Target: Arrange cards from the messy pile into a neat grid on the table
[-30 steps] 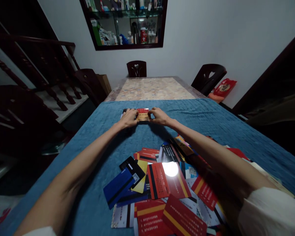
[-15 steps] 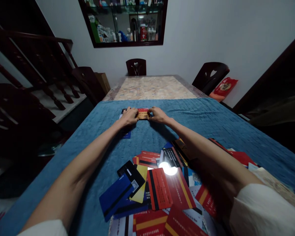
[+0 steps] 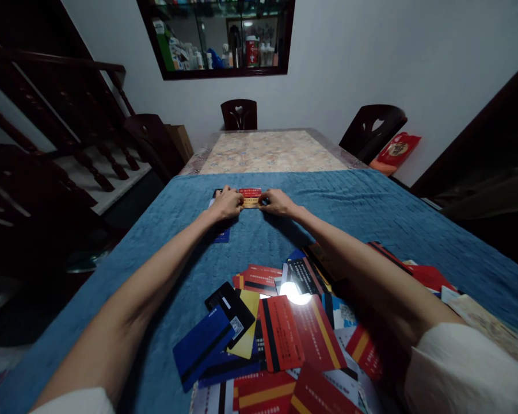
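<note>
Though flat, gold card (image 3: 251, 203) (oblong).

Glossy, smooth plastic-looking cards (image 3: 280, 333) on matt, wrinkled blue cloth (image 3: 190, 230); dark, wood-like chairs (image 3: 239, 115).

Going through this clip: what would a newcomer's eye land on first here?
Probably the heap of overlapping cards nearest the camera, mostly red, with a bright white glare on it. Next, farther out on the blue cloth, the left hand and right hand hold a gold card at its two ends, a red card just beyond it.
</note>
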`<move>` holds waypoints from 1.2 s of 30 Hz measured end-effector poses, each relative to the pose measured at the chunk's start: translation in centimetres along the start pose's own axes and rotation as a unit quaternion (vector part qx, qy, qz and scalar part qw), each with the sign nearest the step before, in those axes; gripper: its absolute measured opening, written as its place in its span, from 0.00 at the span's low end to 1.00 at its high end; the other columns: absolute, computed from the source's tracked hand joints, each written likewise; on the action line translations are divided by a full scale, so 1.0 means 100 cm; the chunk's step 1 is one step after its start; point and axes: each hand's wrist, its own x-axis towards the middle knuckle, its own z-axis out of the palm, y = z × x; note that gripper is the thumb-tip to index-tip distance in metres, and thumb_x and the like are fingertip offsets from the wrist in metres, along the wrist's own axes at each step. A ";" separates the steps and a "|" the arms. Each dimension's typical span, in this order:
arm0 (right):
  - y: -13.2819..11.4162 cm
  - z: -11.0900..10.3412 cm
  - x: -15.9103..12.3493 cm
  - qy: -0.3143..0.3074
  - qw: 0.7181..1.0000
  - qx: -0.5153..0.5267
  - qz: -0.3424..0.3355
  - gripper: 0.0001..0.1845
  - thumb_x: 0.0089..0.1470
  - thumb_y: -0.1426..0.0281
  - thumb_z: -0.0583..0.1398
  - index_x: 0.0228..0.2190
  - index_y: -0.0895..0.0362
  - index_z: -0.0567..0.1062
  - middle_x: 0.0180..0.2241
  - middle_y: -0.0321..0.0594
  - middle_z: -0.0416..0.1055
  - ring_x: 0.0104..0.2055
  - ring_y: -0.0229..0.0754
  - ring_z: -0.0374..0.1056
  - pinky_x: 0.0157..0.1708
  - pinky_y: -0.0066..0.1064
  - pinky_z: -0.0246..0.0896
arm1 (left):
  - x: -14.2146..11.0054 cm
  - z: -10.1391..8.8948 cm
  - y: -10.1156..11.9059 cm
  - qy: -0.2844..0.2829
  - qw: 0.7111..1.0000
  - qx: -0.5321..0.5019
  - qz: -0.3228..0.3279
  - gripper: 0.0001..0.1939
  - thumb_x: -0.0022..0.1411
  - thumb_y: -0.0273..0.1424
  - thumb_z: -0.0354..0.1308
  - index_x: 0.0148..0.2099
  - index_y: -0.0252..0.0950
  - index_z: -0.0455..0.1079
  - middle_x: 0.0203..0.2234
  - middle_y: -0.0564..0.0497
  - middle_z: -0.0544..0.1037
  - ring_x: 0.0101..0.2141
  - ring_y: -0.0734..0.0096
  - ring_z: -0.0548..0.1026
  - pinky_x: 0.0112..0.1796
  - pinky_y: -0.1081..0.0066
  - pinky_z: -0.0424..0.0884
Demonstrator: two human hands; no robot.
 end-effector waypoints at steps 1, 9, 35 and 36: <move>0.000 0.000 0.000 0.000 1.000 0.000 0.000 0.16 0.54 0.68 0.62 0.45 0.57 0.81 0.44 0.47 0.77 0.43 0.45 0.72 0.42 0.29 0.62 | 0.000 0.000 0.000 0.001 1.000 0.002 0.003 0.14 0.60 0.32 0.55 0.46 0.36 0.77 0.48 0.38 0.75 0.53 0.42 0.63 0.49 0.47 0.63; -0.003 -0.001 -0.003 0.006 1.000 -0.003 0.002 0.14 0.54 0.69 0.63 0.43 0.58 0.82 0.44 0.48 0.77 0.43 0.46 0.72 0.42 0.30 0.62 | 0.000 0.003 -0.002 0.018 1.000 0.006 0.021 0.12 0.60 0.31 0.55 0.42 0.39 0.79 0.44 0.41 0.78 0.52 0.47 0.63 0.49 0.51 0.62; -0.002 0.000 -0.005 -0.004 0.999 -0.036 -0.023 0.13 0.59 0.70 0.60 0.44 0.58 0.80 0.47 0.50 0.77 0.46 0.45 0.72 0.44 0.29 0.61 | 0.003 0.000 0.008 -0.002 0.964 0.185 0.190 0.16 0.63 0.23 0.46 0.35 0.34 0.77 0.33 0.37 0.80 0.48 0.51 0.68 0.49 0.55 0.61; -0.002 0.000 -0.004 -0.005 0.999 -0.036 -0.022 0.13 0.59 0.70 0.60 0.44 0.59 0.80 0.48 0.50 0.76 0.46 0.45 0.72 0.44 0.28 0.61 | 0.003 0.001 0.007 0.004 0.964 0.186 0.190 0.16 0.63 0.23 0.47 0.35 0.33 0.77 0.34 0.37 0.80 0.48 0.52 0.69 0.49 0.56 0.61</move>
